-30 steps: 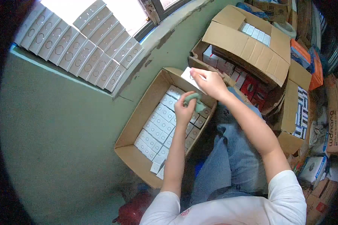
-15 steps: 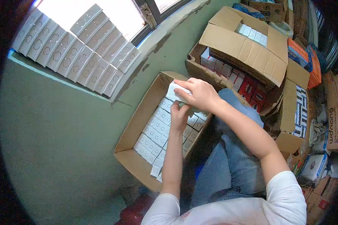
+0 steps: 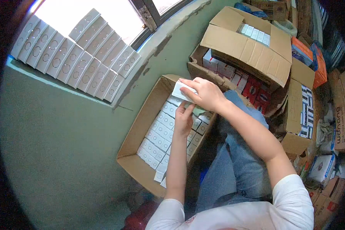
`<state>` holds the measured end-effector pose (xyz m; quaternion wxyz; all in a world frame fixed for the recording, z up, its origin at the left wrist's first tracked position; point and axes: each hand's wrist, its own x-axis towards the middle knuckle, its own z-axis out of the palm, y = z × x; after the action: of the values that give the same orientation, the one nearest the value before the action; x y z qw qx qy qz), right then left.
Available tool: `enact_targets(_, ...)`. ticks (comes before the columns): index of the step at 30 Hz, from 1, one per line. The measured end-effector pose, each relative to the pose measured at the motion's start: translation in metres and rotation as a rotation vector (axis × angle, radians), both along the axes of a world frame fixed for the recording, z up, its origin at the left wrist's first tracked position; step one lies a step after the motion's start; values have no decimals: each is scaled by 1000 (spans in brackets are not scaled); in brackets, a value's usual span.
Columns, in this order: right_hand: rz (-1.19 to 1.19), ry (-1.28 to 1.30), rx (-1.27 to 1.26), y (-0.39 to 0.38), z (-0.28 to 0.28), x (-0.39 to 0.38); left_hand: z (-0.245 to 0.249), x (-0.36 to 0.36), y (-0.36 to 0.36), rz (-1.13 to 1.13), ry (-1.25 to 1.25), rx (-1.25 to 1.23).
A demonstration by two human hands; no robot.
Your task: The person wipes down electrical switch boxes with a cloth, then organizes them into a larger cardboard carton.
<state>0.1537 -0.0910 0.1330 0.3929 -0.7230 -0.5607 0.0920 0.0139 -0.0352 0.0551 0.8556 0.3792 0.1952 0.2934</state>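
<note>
A small white box (image 3: 180,91) is tilted above the near end of a large cardboard carton (image 3: 136,140). My right hand (image 3: 207,95) is closed over it, thumb on its face and fingers along the top edge. Just beneath, my left hand (image 3: 184,119) has its thumb and fingers bent together near the box's underside; whatever is between them is hidden. Behind my fingers shows something pale green (image 3: 199,110). Rows of white boxes with ring marks (image 3: 157,141) fill the carton below both hands.
Similar white ring-marked pieces (image 3: 71,63) stand in stepped rows on the windowsill, left. An open carton (image 3: 253,48) sits on another holding red and white packs (image 3: 253,92). At right are a box of blue-and-white packs (image 3: 306,111) and orange packages (image 3: 320,71).
The view has shifted slightly. My left fingers have moved a little lower and to the right under the white box, which stays in my right hand.
</note>
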Motion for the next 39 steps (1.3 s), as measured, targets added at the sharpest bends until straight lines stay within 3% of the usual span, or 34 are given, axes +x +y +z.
enact_targets(7, 97, -3, 1, 7, -4, -19, 10, -9, 13, 206, -362, -360)
enact_targets(16, 164, 171, -48, 10, -11, -1, 8, -11, 17, 129, -309, -269)
enact_targets(18, 283, 156, -146, 9, -13, -2, 2, -12, 24, 121, -205, -149)
enact_targets(19, 345, 150, -193, 10, -16, -4, 2, -14, 24, 158, -213, -228)
enact_targets(22, 372, 153, -61, 15, -29, -8, 5, -18, 27, 178, -206, -138)
enact_targets(26, 585, 825, -180, 3, -8, 2, 14, -19, 28, 196, 13, 216)
enact_targets(27, 455, 722, -209, -1, 7, 2, 16, -19, 28, 212, 115, 327)
enact_targets(28, 367, 995, -332, 6, 5, 5, 16, -19, 28, 227, 217, 438)
enact_targets(31, 262, 1374, -388, 13, -3, 19, 3, -11, 30, 300, 311, 920)
enact_targets(33, 155, 1243, -396, 7, 0, 14, 10, -7, 26, 275, 380, 1291)
enact_targets(35, 42, 1101, -341, 7, -6, 8, 12, -4, 17, 243, 383, 1264)
enact_targets(37, 41, 1155, -292, 7, -11, 10, 8, -2, 15, 250, 338, 1281)
enact_targets(39, 28, 1197, -244, 10, -13, 11, 8, -2, 19, 246, 299, 1139)
